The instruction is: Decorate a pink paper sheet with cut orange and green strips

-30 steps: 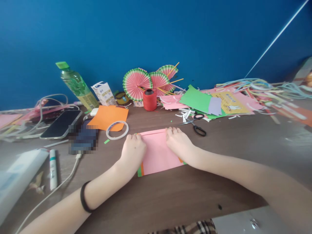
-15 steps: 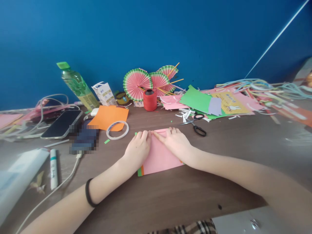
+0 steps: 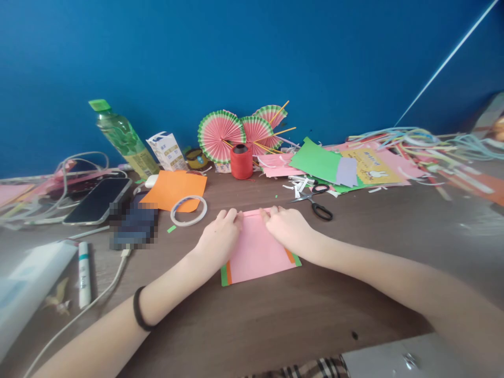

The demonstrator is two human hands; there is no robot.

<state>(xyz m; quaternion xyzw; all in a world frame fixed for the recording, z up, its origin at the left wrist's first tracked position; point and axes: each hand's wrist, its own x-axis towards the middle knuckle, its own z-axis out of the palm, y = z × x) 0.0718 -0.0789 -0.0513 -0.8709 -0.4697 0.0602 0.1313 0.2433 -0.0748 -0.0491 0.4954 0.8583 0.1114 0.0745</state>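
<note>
A stack of layered paper lies flat in front of me: a pink sheet (image 3: pixel 258 247) on top, with orange and green strips showing along its sides. A narrow fold runs along its far edge. My left hand (image 3: pixel 220 233) grips the far left corner, fingers curled over the edge. Toward the far right corner, my right hand (image 3: pixel 285 228) has its fingers bent onto the same fold. The fingertips of both hands are partly hidden. Beyond my right hand lie black-handled scissors (image 3: pixel 322 211), and a roll of white tape (image 3: pixel 171 214) is left of my left hand.
Pink-and-green paper fans (image 3: pixel 221 137) stand behind a red thread spool (image 3: pixel 241 161). On the left are a green bottle (image 3: pixel 126 139), a small carton (image 3: pixel 167 151), orange paper (image 3: pixel 181 186), a phone (image 3: pixel 98 201) and a marker (image 3: pixel 84 275). Green paper (image 3: pixel 317 160) lies at the back right.
My right hand's thumb has drawn back from the middle of the fold toward the right. More of the pink sheet and its right-hand strips now show. The left hand has barely moved.
</note>
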